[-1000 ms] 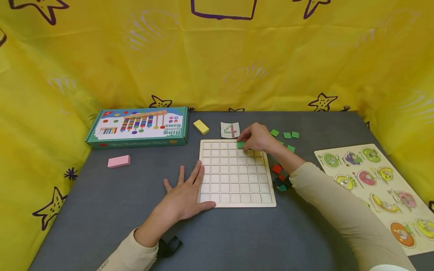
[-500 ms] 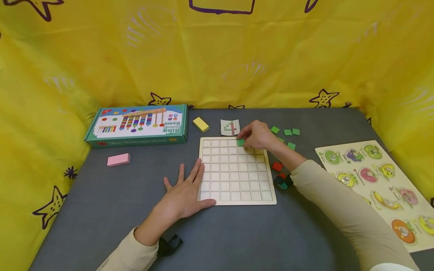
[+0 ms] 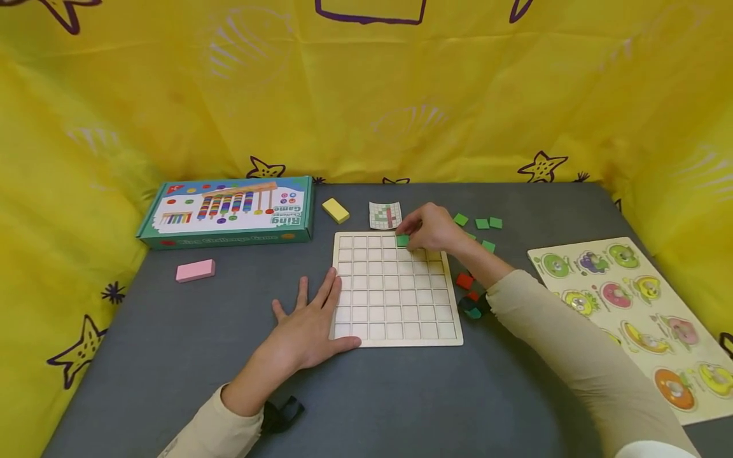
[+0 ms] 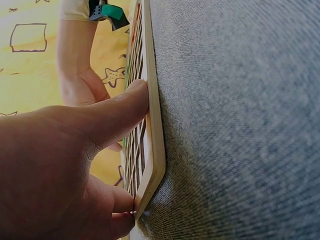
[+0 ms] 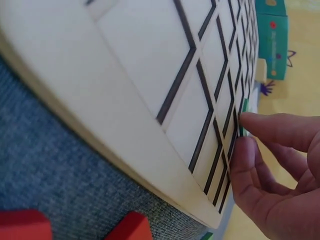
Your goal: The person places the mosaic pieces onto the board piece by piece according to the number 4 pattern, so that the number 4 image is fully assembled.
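Note:
A pale wooden grid board (image 3: 397,297) lies flat on the dark grey table. Along its left edge rests my left hand (image 3: 306,334), fingers spread, its thumb on the near left corner. The left wrist view shows that thumb (image 4: 120,112) lying on the board's rim. At the far row, my right hand (image 3: 432,229) pinches a small green square tile (image 3: 403,241) at a cell right of the middle. In the right wrist view, the tile (image 5: 245,107) shows as a thin green edge by the fingertips; its underside is hidden.
Behind the board lies a patterned grid card (image 3: 385,216). Loose green tiles (image 3: 482,224) and red tiles (image 3: 464,280) lie on the right, partly under my right arm. Around them are a fruit puzzle board (image 3: 616,295), a game box (image 3: 226,213), a yellow block (image 3: 335,210) and a pink block (image 3: 195,271).
The head view has shifted slightly. Both hands stay in nearly the same places on the board, and the green tile remains at the same far-row cell.

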Tool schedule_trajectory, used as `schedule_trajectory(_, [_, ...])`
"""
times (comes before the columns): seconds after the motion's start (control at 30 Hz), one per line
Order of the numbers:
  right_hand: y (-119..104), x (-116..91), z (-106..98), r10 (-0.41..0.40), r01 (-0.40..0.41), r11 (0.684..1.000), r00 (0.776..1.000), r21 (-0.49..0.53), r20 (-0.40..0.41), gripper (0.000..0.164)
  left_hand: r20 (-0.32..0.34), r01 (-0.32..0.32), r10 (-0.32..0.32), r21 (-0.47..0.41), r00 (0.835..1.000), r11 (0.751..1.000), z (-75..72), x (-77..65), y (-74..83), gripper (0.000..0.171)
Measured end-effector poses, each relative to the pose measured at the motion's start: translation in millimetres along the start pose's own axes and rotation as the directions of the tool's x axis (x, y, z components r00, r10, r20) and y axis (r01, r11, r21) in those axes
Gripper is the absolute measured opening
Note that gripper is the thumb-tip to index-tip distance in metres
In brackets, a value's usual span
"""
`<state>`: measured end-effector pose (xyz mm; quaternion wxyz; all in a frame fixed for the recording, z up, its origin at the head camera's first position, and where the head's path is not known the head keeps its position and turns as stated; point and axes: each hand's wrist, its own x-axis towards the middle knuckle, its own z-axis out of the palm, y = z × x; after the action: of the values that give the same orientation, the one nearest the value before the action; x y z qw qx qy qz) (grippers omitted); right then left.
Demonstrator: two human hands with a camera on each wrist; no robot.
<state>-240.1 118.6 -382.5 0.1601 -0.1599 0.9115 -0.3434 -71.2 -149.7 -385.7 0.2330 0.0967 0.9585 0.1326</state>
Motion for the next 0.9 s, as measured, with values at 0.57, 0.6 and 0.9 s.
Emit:
schedule_trajectory(0.57, [12, -20, -24, 0.003, 0.003, 0.983, 0.999, 0.181, -0.032, 0.032, -0.002, -0.009, 0.009, -0.003, 1.000, 1.000, -0.3, -0.1, 2.9, 0.113])
schedule_trajectory(0.6, [13, -21, -26, 0.000, 0.007, 0.981, 0.999, 0.195, -0.037, 0.033, -0.001, -0.009, 0.009, -0.004, 1.000, 1.000, -0.4, -0.2, 2.7, 0.113])
schedule_trajectory(0.9, [25, -35, -53, 0.077, -0.044, 0.966, 0.990, 0.254, -0.121, 0.034, 0.004, 0.003, -0.003, -0.001, 1.000, 1.000, -0.7, -0.7, 1.8, 0.114])
